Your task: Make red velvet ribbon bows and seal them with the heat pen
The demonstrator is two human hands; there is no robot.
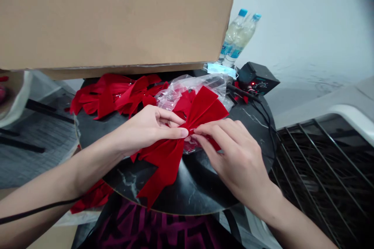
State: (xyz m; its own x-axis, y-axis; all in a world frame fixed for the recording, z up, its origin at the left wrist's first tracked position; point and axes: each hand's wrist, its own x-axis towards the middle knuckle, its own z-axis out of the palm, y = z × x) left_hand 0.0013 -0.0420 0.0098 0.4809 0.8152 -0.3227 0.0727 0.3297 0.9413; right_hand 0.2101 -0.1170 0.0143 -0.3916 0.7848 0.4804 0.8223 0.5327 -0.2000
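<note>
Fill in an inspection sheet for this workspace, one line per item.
Surface: dark marbled tabletop, curved edge.
Job's things: red bow, held over the tabletop; red ribbon pile behind, to the left; clear plastic bag behind it.
Clutter: blue mask, blue-capped bottles, cardboard box at the back.
Grip: left hand and right hand both pinch the bow's middle.
Cables: black cables by a black control box, red light lit; black cord crosses the left forearm.
Surroundings: pale wall; barred appliance at right.
</note>
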